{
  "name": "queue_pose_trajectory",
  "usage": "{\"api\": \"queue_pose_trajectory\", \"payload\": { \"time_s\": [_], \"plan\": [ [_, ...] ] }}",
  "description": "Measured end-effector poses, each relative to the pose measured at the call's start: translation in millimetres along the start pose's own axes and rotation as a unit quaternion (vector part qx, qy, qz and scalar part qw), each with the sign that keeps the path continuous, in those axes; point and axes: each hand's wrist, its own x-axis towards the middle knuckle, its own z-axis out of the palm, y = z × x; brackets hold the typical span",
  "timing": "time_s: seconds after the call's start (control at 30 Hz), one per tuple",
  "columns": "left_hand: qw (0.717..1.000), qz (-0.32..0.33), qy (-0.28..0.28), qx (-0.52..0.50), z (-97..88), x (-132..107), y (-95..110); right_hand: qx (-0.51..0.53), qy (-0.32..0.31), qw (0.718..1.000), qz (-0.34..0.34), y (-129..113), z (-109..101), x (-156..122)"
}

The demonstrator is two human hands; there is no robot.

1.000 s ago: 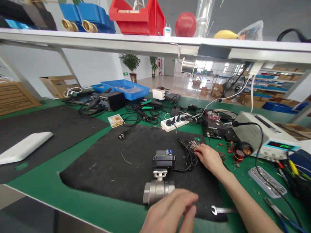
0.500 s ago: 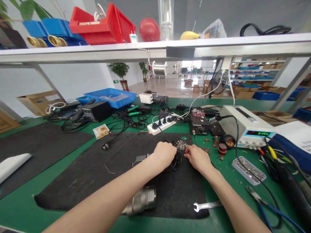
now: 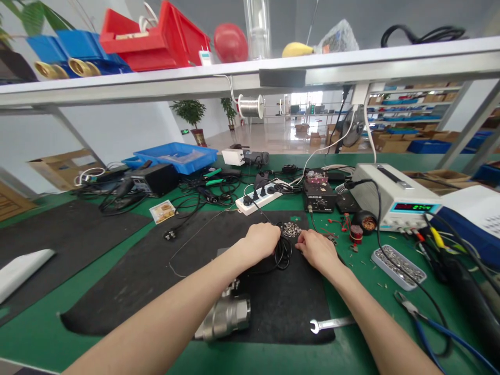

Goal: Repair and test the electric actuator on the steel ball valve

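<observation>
My left hand [image 3: 262,241] is closed beside a coil of black cable [image 3: 283,254], with a strand of it running into the fist. Just right of the coil, my right hand [image 3: 317,248] has its fingers bent together at the near edge of a pile of small metal nuts [image 3: 291,229]. Whatever its fingertips pinch is too small to make out. A metal valve body [image 3: 228,316] lies under my left forearm, partly covered by it. Both hands are over the black mat [image 3: 281,317].
A wrench [image 3: 332,324] lies by my right forearm, with blue-handled pliers [image 3: 410,307] further right. Beyond them are a tray of small metal parts [image 3: 398,266] and a power supply [image 3: 394,195]. A white power strip [image 3: 260,198] stands behind my hands; a shelf [image 3: 175,83] spans above.
The view has shifted slightly. Both hands stay near the cable coil and the nuts, and the valve shows more from under my left forearm.
</observation>
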Motion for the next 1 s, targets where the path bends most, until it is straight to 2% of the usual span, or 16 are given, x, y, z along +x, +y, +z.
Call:
{"api": "queue_pose_trajectory", "payload": {
  "time_s": [0.17,0.3,0.43,0.53,0.63,0.7,0.77,0.8,0.87,0.9,1.0],
  "plan": [
    [0.999,0.003,-0.039,0.002,-6.7,1,0,0.005,-0.007,1.0,0.006,0,1,1],
    [0.999,0.009,-0.042,-0.004,-11.9,-2,3,0.006,-0.001,1.0,0.006,0,1,0],
    [1.0,0.019,-0.021,-0.013,-15.5,-6,7,0.001,0.015,1.0,-0.001,-3,2,-1],
    [0.999,0.022,0.026,-0.031,-24.0,-17,7,-0.002,0.03,0.999,-0.014,-5,4,-4],
    [0.992,0.016,0.112,-0.06,-37.1,-49,-3,0.006,0.051,0.998,-0.026,-6,6,-5],
    [0.981,0.006,0.172,-0.086,-41.3,-85,-16,0.025,0.07,0.997,-0.028,-6,4,-5],
    [0.972,0.001,0.203,-0.121,-35.5,-128,-33,0.06,0.092,0.994,-0.03,-8,-3,-5],
    [0.964,-0.005,0.218,-0.153,-28.0,-149,-43,0.082,0.102,0.991,-0.036,-10,-7,-7],
    [0.922,-0.024,0.239,-0.303,-5.2,-184,-61,0.132,0.11,0.983,-0.064,-21,-19,-13],
    [0.908,-0.038,0.239,-0.342,8.5,-197,-69,0.155,0.106,0.978,-0.086,-30,-25,-19],
    [0.882,-0.073,0.227,-0.406,46.8,-219,-82,0.272,0.024,0.949,-0.156,-67,-35,-46]
  ]
}}
